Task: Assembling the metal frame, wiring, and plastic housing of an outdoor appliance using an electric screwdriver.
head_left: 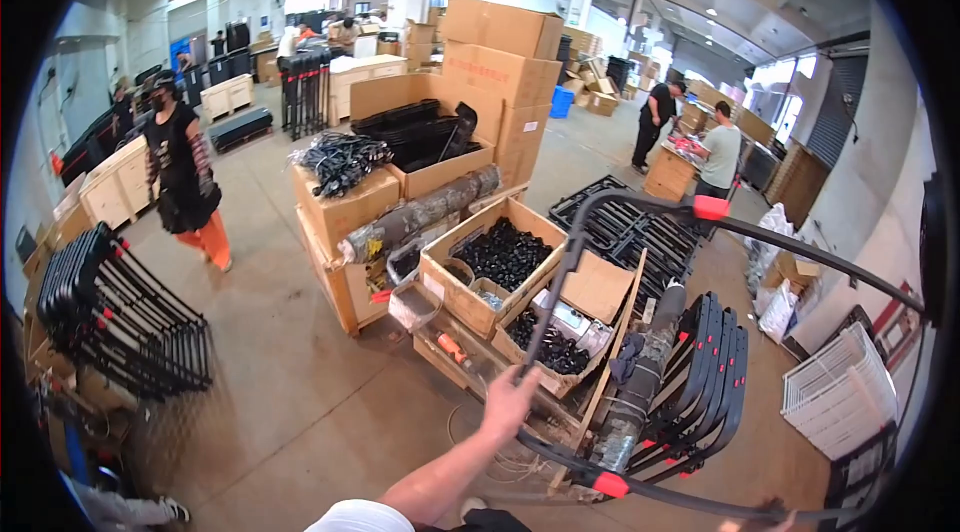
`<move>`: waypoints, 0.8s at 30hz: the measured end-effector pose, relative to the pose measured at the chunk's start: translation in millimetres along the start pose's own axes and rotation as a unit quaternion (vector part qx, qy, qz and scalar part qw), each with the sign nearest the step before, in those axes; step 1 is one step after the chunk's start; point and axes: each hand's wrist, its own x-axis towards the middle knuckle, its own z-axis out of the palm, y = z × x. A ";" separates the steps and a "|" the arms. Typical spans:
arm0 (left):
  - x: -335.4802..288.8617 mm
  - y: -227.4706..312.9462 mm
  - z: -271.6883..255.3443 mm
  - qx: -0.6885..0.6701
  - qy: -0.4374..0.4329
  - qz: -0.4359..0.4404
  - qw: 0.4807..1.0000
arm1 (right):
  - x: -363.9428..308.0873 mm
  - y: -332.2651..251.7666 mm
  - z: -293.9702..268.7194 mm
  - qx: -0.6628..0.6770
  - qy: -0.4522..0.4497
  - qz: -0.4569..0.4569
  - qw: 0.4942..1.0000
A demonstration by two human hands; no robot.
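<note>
My left hand (510, 400) is closed around one side of a large black tubular frame (825, 260) with rounded corners. The frame stands tilted in front of me and stretches to the right edge. A red fitting (711, 207) sits on its upper tube and another red fitting (610, 484) on its lower tube. Only a small, blurred part of my right hand (768, 518) shows at the bottom edge, by the frame's lower tube. Its grip is hidden. Behind the left hand, an open carton (590, 372) holds small black parts.
A wooden-edged bin (440, 277) of black parts stands ahead. Black frames lean in rows at left (130, 322) and right (705, 382); more lie stacked (640, 232) beyond. A white wire basket (840, 392) is at right. A person (183, 167) is on the left; two others stand far right.
</note>
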 end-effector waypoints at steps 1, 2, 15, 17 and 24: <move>8.8 9.6 21.0 -0.021 -0.032 0.011 0.999 | -59.9 -61.3 34.5 -0.094 -0.026 -0.129 0.987; 17.5 20.9 14.1 -0.020 -0.056 -0.017 0.998 | -61.3 -86.6 30.1 -0.082 -0.001 -0.169 0.982; 328.8 58.7 -275.3 0.167 0.068 0.008 0.984 | -175.0 135.4 213.9 -0.113 -0.069 -0.019 0.991; 374.1 67.7 -301.7 0.234 0.071 0.005 0.970 | -198.0 154.4 260.8 -0.131 -0.109 -0.010 0.985; 528.1 76.1 -327.0 0.265 -0.006 -0.047 0.963 | -232.4 268.7 308.0 -0.158 -0.082 -0.013 0.984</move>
